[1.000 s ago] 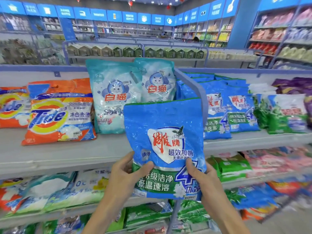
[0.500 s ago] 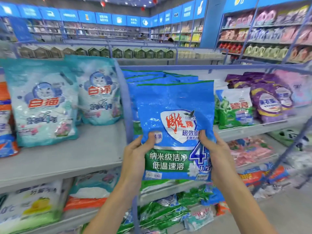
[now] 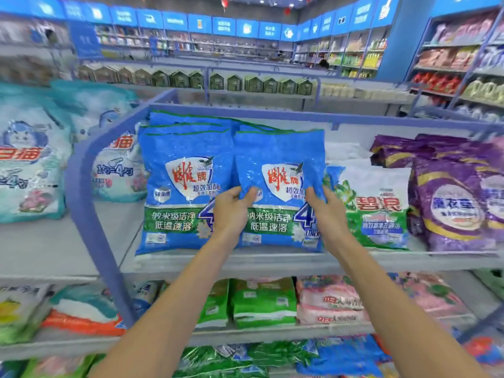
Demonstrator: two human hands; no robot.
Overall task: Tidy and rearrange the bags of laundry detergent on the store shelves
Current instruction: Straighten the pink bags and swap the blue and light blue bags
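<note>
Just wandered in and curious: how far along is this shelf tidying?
Done: a stack of blue bags stands by the divider. In hand: left hand and right hand grip a second blue bag beside it. Left: letting go; bottom-shelf bags lie jumbled.

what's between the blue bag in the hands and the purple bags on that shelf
In the head view, one white-and-green detergent bag stands between the held blue bag and the purple bags; nothing else shows in that stretch.
</note>
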